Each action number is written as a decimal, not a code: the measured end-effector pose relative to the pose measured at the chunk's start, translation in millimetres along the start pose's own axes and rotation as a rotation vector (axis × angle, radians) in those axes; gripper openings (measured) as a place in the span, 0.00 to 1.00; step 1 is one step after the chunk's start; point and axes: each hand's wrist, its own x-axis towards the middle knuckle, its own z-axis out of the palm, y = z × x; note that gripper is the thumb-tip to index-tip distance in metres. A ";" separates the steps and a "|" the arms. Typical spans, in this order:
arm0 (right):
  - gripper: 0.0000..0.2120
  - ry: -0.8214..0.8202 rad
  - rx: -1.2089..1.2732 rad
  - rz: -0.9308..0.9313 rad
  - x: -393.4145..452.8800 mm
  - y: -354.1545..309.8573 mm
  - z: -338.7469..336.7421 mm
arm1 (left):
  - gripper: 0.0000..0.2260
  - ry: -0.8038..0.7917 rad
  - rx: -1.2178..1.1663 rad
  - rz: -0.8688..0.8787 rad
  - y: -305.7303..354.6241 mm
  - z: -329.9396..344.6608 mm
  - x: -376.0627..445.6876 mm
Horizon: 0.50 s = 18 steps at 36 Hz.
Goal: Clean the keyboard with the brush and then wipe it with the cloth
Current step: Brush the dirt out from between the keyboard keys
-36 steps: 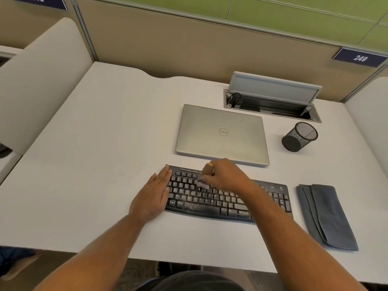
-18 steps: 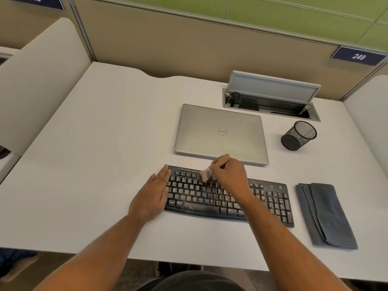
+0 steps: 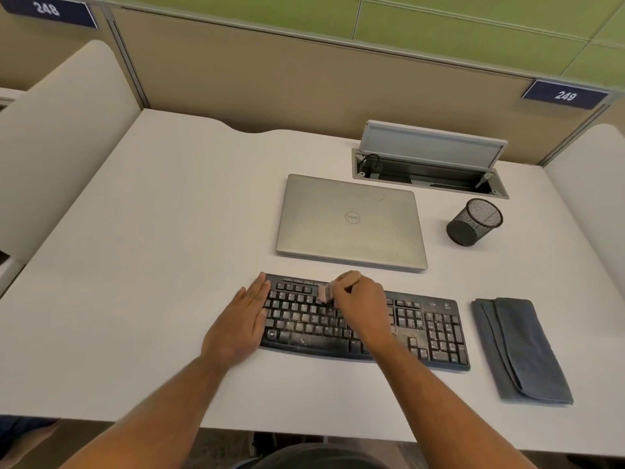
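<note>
A dusty black keyboard [image 3: 436, 330] lies across the near middle of the white desk [image 3: 142, 265]. My right hand [image 3: 362, 306] grips a small brush [image 3: 324, 292] with a wooden handle, its pale bristles touching the upper key rows left of centre. My left hand [image 3: 240, 323] rests flat with fingers together on the keyboard's left end, pressing on it. A folded grey cloth [image 3: 521, 350] lies on the desk just right of the keyboard, untouched.
A closed silver laptop [image 3: 350, 221] sits right behind the keyboard. A black mesh pen cup [image 3: 473, 223] lies tipped on its side to the right of it. An open cable hatch [image 3: 429, 167] is set in the desk at the back. Partition walls surround the desk.
My right hand has swept the brush between the middle rows and the top rows; the bristles now sit on the upper rows. My left hand has stayed in place.
</note>
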 end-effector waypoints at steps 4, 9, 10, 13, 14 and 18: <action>0.13 -0.061 -0.072 0.002 0.9 -0.1 -0.5 | 0.28 0.001 -0.004 0.001 0.8 -0.9 0.4; 0.13 -0.049 -0.064 0.008 8.4 -7.5 -8.4 | 0.29 0.001 -0.001 -0.005 1.0 -1.2 0.2; 0.13 -0.023 -0.044 0.004 7.5 -8.2 -9.1 | 0.29 0.001 0.000 -0.007 0.9 -1.0 0.4; 0.12 -0.007 -0.016 0.001 1.4 -7.2 -6.9 | 0.28 0.001 0.008 -0.007 0.7 0.0 0.8; 0.12 -0.019 -0.023 0.002 0.2 -5.8 -5.4 | 0.28 0.001 0.009 -0.004 0.8 -0.1 0.8; 0.12 -0.092 -0.049 0.028 2.4 -4.7 -6.5 | 0.28 -0.001 0.007 -0.008 0.8 -0.4 0.0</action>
